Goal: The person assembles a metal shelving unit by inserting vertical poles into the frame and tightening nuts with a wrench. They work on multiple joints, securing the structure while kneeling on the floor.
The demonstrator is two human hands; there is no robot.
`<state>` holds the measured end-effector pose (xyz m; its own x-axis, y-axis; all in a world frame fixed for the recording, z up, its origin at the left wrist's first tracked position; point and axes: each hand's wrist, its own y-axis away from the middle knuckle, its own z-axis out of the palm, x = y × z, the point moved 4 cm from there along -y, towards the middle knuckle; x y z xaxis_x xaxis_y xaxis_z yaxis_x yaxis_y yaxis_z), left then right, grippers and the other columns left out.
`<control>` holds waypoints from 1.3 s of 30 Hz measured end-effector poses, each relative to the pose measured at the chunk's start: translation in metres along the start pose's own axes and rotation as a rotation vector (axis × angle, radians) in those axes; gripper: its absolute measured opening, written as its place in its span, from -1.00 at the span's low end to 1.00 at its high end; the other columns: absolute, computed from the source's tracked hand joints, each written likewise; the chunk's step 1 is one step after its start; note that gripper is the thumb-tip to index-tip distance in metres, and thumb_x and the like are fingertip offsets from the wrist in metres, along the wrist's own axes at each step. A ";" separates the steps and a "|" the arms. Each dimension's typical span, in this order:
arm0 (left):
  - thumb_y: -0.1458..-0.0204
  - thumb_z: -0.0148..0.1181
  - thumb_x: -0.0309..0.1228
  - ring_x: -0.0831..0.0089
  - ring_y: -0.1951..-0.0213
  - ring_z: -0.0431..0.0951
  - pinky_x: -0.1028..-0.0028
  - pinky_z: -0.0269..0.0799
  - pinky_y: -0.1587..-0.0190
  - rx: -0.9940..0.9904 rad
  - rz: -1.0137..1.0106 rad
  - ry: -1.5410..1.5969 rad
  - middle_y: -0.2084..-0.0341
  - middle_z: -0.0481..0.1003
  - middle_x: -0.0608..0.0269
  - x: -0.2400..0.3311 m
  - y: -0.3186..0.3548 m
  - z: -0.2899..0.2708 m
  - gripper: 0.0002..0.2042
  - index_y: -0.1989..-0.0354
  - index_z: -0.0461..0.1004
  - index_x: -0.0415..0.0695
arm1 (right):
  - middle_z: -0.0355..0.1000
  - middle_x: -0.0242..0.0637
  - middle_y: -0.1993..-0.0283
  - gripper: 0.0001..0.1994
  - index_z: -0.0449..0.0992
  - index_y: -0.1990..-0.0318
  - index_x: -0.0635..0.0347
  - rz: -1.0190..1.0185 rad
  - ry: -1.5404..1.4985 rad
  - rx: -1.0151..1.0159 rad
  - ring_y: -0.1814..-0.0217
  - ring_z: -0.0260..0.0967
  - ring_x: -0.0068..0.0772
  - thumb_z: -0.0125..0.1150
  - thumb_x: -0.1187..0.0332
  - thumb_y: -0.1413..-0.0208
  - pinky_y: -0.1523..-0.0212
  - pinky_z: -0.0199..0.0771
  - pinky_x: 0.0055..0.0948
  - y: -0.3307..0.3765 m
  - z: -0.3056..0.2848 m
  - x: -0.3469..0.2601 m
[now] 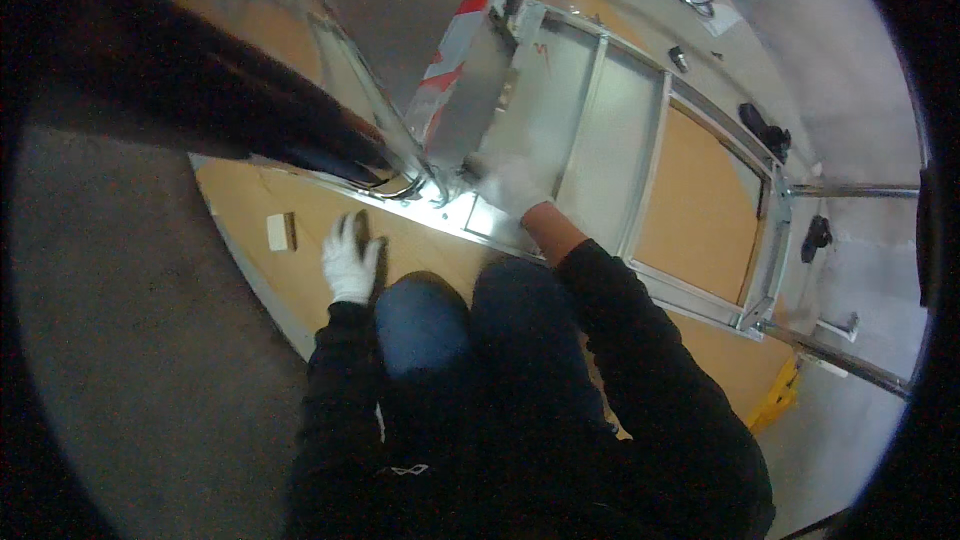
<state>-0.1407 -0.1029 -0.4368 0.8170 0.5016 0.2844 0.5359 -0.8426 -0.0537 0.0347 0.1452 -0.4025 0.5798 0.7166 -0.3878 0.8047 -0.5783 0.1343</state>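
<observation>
Your L hand (348,262), fingers spread & loose, is over brown board (245,192) beside metal frame (646,180); R hand (510,185) blurred at frame, grip: can't tell.

Can't read any words or numbers. Spotted red scrawl (542,55) on metal panel (553,95), too small to decipher; red-and-white diagonal stripes (471,6) along long bar (450,55); small white outline mark (411,469) on dark clothing (460,500).

White gloves (346,268), black sleeves (640,325) and blue trousers (422,332) are worn.
</observation>
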 end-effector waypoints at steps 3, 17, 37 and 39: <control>0.04 0.21 -0.14 0.03 -0.17 0.22 0.09 0.14 -0.16 -0.069 -0.083 -0.089 -0.15 0.25 0.04 -0.039 0.039 0.007 -0.40 -0.19 0.24 -0.05 | 0.50 -0.08 0.26 -0.74 0.49 0.14 0.03 -0.038 0.016 -0.029 0.15 0.47 -0.03 -0.04 0.19 -0.12 0.20 0.44 -0.10 -0.009 0.008 0.001; 0.00 0.16 -0.19 0.07 -0.23 0.18 0.07 0.07 -0.21 0.045 -0.051 -0.127 -0.20 0.24 0.11 -0.056 0.076 0.009 -0.42 -0.23 0.22 -0.03 | 0.52 -0.10 0.22 -0.74 0.56 0.23 0.08 0.004 0.049 -0.314 0.19 0.48 -0.04 -0.05 0.21 -0.13 0.19 0.45 -0.15 -0.013 -0.024 -0.042; 0.08 0.22 -0.25 0.05 -0.19 0.22 0.06 0.12 -0.19 0.039 -0.107 0.020 -0.15 0.28 0.08 -0.062 0.070 0.007 -0.48 -0.11 0.35 -0.07 | 0.52 -0.13 0.14 -0.52 0.49 0.01 -0.01 -0.100 0.287 -0.646 0.10 0.48 -0.11 0.15 -0.11 -0.04 0.09 0.41 -0.22 -0.041 0.003 -0.017; 0.09 0.22 -0.25 0.04 -0.19 0.22 0.06 0.13 -0.19 0.042 -0.099 0.023 -0.14 0.28 0.07 -0.064 0.071 0.006 -0.49 -0.10 0.36 -0.08 | 0.52 -0.13 0.15 -0.53 0.50 0.02 0.00 -0.031 0.308 -0.652 0.11 0.48 -0.11 0.17 -0.08 -0.02 0.08 0.41 -0.23 -0.045 -0.006 -0.033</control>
<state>-0.1532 -0.1939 -0.4649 0.7547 0.5772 0.3119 0.6228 -0.7797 -0.0642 -0.0196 0.1495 -0.3901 0.4877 0.8620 -0.1384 0.6780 -0.2742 0.6820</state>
